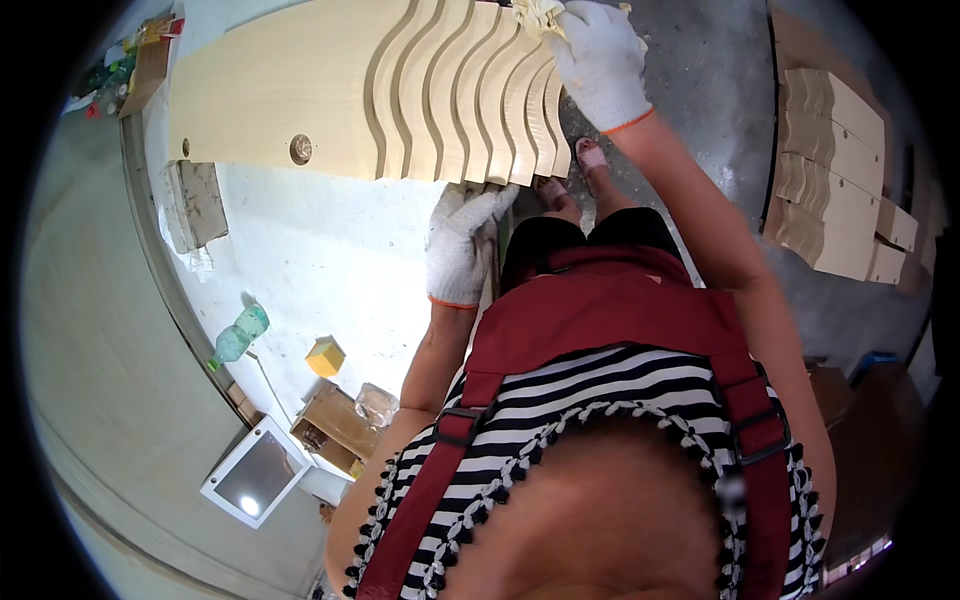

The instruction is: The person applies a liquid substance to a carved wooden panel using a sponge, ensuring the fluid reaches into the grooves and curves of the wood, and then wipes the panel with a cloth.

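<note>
A pale wooden panel (pixel 270 85) lies across the top of the view, with wavy grooves carved in its right part and a round hole near its near edge. My left hand (pixel 462 240), in a white knit glove with an orange cuff, grips the panel's near edge below the grooves; some fingertips are hidden under it. At the panel's far right corner, my right hand (pixel 598 62), gloved the same way, is closed on a crumpled cream cloth (pixel 541 17). That cloth rests against the ends of the grooves.
Beneath the panel is a white work table (pixel 310 240). On it are a worn block (pixel 196 205), a green plastic bottle (pixel 240 334), a yellow block (pixel 325 356) and a cardboard box (pixel 340 425). More carved panels (pixel 830 175) lie stacked at the right.
</note>
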Available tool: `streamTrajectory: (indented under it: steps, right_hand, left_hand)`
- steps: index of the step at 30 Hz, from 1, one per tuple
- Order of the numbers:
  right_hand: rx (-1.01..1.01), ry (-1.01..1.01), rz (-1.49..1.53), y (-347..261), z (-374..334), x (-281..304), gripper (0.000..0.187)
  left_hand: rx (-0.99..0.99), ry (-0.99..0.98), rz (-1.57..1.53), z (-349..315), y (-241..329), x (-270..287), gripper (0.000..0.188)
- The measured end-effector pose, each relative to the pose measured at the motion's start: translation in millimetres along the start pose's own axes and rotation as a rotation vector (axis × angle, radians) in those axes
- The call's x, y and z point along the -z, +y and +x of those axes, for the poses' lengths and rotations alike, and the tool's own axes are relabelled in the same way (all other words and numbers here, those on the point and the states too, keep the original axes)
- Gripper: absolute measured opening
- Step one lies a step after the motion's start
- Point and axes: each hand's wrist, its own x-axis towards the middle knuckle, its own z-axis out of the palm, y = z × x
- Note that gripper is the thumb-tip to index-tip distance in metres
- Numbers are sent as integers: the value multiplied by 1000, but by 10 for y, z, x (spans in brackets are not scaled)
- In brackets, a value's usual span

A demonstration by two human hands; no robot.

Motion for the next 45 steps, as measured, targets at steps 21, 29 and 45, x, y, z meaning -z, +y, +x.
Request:
streamTrajectory:
  steps: [21, 29, 45]
  right_hand:
    - [153, -436, 288, -465, -822, 468, 25]
    - [-356, -481, 706, 131, -952, 1080, 23]
    - [-105, -34, -39, 64, -478, -93, 30]
  left_hand:
    - [-264, -158, 808, 14, -83, 279, 12]
    - [-164, 76, 135, -38, -108, 28, 16]
    - [-25, -25, 248, 52, -16, 23, 46]
